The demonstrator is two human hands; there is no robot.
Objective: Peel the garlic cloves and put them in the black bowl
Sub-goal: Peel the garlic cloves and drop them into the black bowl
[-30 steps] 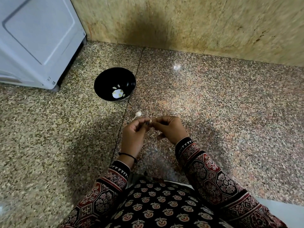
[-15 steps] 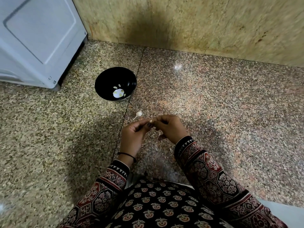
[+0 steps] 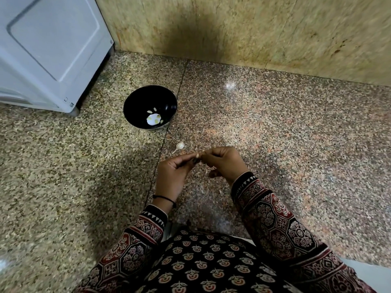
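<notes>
Speckled granite floor (image 3: 275,134) meets a stone wall. Above it, left hand (image 3: 173,176) and right hand (image 3: 224,163) pinch one clove (image 3: 197,155) between their fingertips, too hidden to tell its long axis. Bowl (image 3: 137,98) sits ahead and left of both hands, nearer the left, with peeled cloves (image 3: 155,109) inside. A loose clove (image 3: 180,145) lies on the floor just beyond the left fingertips.
</notes>
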